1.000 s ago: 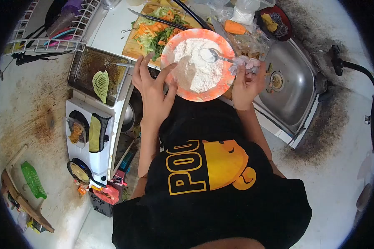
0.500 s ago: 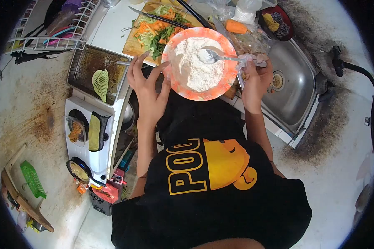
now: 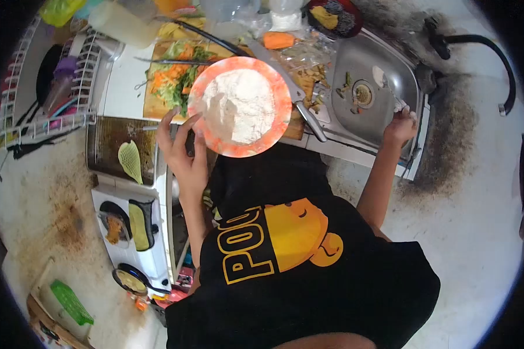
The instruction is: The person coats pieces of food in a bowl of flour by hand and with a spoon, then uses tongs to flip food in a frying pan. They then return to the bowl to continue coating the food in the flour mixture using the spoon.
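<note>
A plate-like bowl with an orange-red patterned rim holds a heap of white powder that looks like flour. My left hand is at the bowl's left side, fingers spread, with fingertips against or just beside the rim. Over the right side of the sink, my right hand is closed around the handle of a metal spoon, whose bowl end points away from me. Chopped vegetables lie on a wooden cutting board, partly hidden by the bowl.
A large knife lies between bowl and sink, its handle over the counter edge. Behind stand a carrot piece and a dark red dish. Vegetable scraps sit around the drain. On the left are a stove and a wire rack.
My right hand has carried the spoon out of the white powder and rightward over the sink. My left hand stays by the bowl's rim. The camera view has shifted.
</note>
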The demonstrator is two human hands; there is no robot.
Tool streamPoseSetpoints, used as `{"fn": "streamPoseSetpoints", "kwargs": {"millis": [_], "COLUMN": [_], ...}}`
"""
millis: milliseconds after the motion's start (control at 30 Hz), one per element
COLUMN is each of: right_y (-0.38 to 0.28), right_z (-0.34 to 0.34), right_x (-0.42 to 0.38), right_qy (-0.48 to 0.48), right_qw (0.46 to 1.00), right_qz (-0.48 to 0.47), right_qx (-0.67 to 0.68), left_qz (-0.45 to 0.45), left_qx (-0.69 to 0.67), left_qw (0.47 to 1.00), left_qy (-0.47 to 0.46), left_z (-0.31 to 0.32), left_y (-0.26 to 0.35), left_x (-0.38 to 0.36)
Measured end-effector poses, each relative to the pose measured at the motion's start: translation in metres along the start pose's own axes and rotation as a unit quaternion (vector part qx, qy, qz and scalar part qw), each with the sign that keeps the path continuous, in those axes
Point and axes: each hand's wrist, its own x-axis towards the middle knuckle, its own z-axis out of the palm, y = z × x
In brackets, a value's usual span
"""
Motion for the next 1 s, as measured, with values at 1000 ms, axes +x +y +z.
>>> {"fn": "streamPoseSetpoints", "kwargs": {"millis": [1000], "right_y": [-0.03], "right_z": [0.155], "right_x": [-0.197], "right_qy": [-0.466], "right_qw": [0.881], "right_qz": [-0.01], "right_qx": [-0.081], "left_qz": [0.025], "left_qx": [0.293], "left_qw": [0.948], "left_qy": [-0.125], "left_z": [0.029], "left_y": [0.021], "left_x": [0.006]}}
